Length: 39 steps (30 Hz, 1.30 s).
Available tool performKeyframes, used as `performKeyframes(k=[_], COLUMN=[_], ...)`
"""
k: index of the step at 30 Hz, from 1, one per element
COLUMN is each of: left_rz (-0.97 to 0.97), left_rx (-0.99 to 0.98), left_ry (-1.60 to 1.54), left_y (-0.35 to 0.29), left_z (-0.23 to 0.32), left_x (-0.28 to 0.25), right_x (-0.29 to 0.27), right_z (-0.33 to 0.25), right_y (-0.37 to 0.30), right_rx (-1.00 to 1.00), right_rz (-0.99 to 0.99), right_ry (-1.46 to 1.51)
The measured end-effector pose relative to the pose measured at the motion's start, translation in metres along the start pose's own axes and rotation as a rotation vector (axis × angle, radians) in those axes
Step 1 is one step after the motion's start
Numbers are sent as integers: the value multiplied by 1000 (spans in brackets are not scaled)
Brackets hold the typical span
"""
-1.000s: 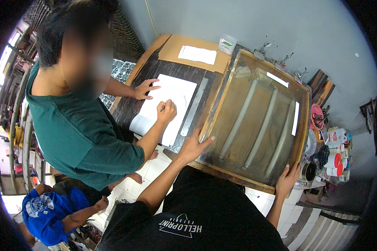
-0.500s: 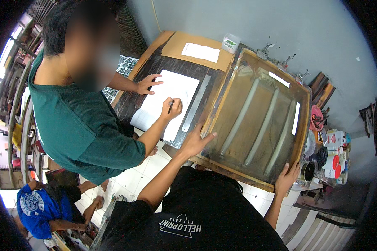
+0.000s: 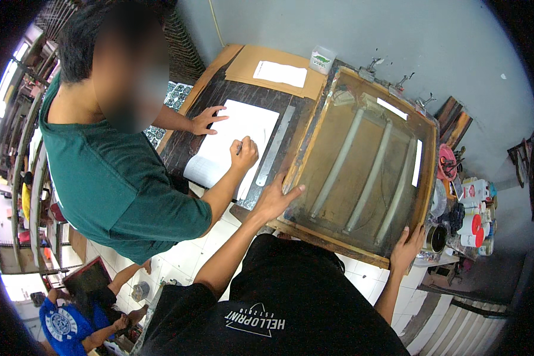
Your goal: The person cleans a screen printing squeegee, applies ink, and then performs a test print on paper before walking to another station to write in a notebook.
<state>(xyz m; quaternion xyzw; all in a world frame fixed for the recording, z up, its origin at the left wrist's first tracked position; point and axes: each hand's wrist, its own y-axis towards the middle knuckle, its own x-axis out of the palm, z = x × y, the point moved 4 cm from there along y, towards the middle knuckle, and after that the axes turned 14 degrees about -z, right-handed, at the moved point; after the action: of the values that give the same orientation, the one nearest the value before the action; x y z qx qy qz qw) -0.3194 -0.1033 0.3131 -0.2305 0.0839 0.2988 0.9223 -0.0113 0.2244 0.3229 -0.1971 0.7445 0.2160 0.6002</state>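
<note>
A wood-framed mesh screen (image 3: pixel 362 157) lies in front of me, over pale tubes that show through it. My left hand (image 3: pixel 274 200) grips the frame at its near left, thumb laid over the wood toward the mesh. At the near right corner my right hand (image 3: pixel 406 246) is closed round the frame's edge. Two white strips lie on the screen, one at the far side (image 3: pixel 391 108) and one at the right (image 3: pixel 417 163). To the left, a person in a green shirt (image 3: pixel 118 184) writes or draws on white paper (image 3: pixel 231 145) with a dark pen.
A metal ruler (image 3: pixel 276 146) lies between paper and screen. Farther back are brown board (image 3: pixel 308 90), a white sheet (image 3: pixel 280 74) and a clear plastic tub (image 3: pixel 322 59). Clamps (image 3: pixel 371 65) line the wall side. Cans and jars crowd the right. Another person in blue (image 3: pixel 65 326) is low at left.
The person in green has shifted the writing hand slightly. The person in blue has moved lower and to the right. My hands keep their places on the frame.
</note>
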Motion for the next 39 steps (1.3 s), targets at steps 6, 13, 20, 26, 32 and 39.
performKeyframes(k=[6, 13, 20, 26, 32, 39], left_rz=[70, 18, 81, -22, 232, 303], left_rx=[47, 10, 70, -26, 160, 540], left_ry=[51, 30, 68, -32, 352, 377], left_y=[3, 3, 2, -3, 2, 104], left_z=[-8, -7, -10, 6, 22, 92], left_x=[1, 2, 1, 0, 3, 16], right_x=[-2, 2, 1, 2, -4, 0], right_z=[-3, 3, -1, 5, -6, -3], right_y=[0, 0, 2, 0, 1, 23], right_rx=[-7, -30, -13, -19, -16, 20], right_rz=[7, 22, 8, 34, 10, 10], right_ry=[3, 0, -17, -3, 17, 2])
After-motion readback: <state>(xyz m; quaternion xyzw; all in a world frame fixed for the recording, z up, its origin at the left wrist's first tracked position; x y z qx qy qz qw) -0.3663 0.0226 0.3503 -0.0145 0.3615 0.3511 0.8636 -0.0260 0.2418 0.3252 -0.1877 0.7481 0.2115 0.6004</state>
